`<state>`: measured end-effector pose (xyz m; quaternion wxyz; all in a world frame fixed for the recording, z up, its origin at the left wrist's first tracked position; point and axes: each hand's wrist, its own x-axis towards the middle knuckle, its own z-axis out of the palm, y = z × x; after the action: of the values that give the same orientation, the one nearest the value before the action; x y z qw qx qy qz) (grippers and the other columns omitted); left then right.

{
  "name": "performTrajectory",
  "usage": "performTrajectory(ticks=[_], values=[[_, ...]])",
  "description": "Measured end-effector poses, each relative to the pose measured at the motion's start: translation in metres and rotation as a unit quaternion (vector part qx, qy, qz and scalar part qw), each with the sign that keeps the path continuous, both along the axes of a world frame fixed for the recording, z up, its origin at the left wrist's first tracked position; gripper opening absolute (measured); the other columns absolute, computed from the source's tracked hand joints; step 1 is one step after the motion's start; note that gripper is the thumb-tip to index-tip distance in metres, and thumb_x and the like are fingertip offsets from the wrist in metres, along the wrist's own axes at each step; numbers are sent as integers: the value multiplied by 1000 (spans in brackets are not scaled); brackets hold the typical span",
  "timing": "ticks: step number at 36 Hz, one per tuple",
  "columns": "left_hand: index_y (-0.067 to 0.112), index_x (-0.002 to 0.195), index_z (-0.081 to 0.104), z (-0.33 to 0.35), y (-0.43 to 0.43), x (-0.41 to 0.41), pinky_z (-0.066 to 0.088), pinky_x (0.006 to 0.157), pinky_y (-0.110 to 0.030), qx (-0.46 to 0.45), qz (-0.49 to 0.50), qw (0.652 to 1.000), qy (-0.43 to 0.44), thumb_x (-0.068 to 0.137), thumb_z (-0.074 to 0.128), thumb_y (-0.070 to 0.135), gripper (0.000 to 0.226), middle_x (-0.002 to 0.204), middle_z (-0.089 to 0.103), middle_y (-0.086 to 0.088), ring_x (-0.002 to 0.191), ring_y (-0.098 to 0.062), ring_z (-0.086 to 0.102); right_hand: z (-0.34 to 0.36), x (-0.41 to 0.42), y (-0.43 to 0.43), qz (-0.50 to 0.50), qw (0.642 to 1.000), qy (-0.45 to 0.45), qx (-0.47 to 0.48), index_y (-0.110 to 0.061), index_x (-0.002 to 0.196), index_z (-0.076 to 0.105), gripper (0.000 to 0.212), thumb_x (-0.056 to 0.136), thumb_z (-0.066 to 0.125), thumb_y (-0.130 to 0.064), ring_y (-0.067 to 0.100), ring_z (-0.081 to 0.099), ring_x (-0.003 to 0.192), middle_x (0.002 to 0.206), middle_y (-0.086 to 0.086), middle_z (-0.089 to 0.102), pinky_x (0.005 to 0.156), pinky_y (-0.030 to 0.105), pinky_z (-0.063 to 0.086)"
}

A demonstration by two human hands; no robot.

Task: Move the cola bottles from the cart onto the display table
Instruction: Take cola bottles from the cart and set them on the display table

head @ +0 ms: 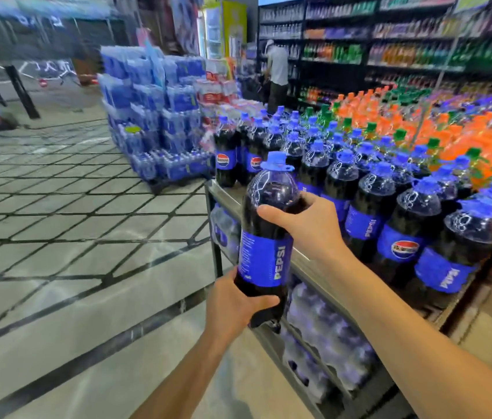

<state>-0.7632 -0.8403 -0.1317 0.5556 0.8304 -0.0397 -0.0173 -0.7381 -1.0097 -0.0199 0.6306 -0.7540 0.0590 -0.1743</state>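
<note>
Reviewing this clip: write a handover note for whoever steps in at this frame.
Hands: left hand grips the held cola bottle near its base; right hand grips its shoulder.
The bottle hangs beside the display table's near edge, not set down.
Rows of cola bottles already stand on the table.
Left: place this one; the cart is out of view, so the remaining count is unknown.
</note>
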Motion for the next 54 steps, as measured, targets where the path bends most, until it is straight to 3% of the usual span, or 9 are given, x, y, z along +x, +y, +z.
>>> performTrajectory(ticks=[10,15,22,26,33,42,48,52,54], values=[[31,101,69,-19,-1,102,60,72,-20,16,5,1000,9,46,96,41,63,91,75,21,82,7,70,-18,107,2,12,1000,16,7,-22,101,79,62,49,97,-51,15,78,94,96,-8,81,89,46,63],[28,111,69,-27,-14,163,62,78,-27,16,10,1000,20,43,93,46,74,98,76,18,87,5,70,-30,169,-9,10,999,28,18,-26,102,79,62,48,98,-52,15,78,94,96,-9,81,88,45,63],[33,114,65,-28,-35,244,60,79,-19,38,20,999,32,51,96,40,70,100,74,20,91,7,68,-27,243,-29,22,999,29,8,-28,103,78,45,64,99,-33,-2,74,85,92,-17,80,69,17,56],[31,111,67,-28,-44,283,61,80,-23,47,28,998,33,51,96,37,67,100,75,17,90,3,69,-29,280,-36,23,999,24,9,-26,100,78,40,66,98,-23,-4,73,80,87,-17,79,62,12,53],[29,116,66,-34,-54,343,62,86,-31,7,22,999,42,50,98,33,73,102,75,17,95,1,70,-31,340,-45,8,999,25,-34,-33,102,77,53,55,98,-48,0,74,91,93,-22,79,86,39,63],[27,121,66,-45,-48,440,60,85,-23,-41,-22,999,21,54,97,21,74,97,76,21,90,5,70,-34,417,-36,-41,997,16,-70,-32,103,75,57,54,98,-48,-2,73,90,94,-22,78,87,40,63],[30,127,63,-59,-38,518,58,94,-41,-82,-91,992,22,51,98,27,84,107,77,13,102,-7,72,-40,467,-23,-94,992,14,-85,-41,101,72,55,54,98,-49,-5,72,94,97,-24,77,90,37,62],[34,134,58,-69,-37,567,53,102,-46,-115,-128,985,25,47,100,32,96,119,74,10,115,-13,68,-49,499,-14,-155,983,17,-91,-33,125,70,94,41,94,-68,-1,71,106,113,-20,76,96,39,60],[34,137,56,-77,-37,587,51,104,-47,-119,-146,981,36,43,101,39,104,122,72,11,119,-13,66,-52,509,-8,-176,980,19,-93,-34,126,69,92,43,96,-64,-2,70,108,115,-21,75,98,38,59]])
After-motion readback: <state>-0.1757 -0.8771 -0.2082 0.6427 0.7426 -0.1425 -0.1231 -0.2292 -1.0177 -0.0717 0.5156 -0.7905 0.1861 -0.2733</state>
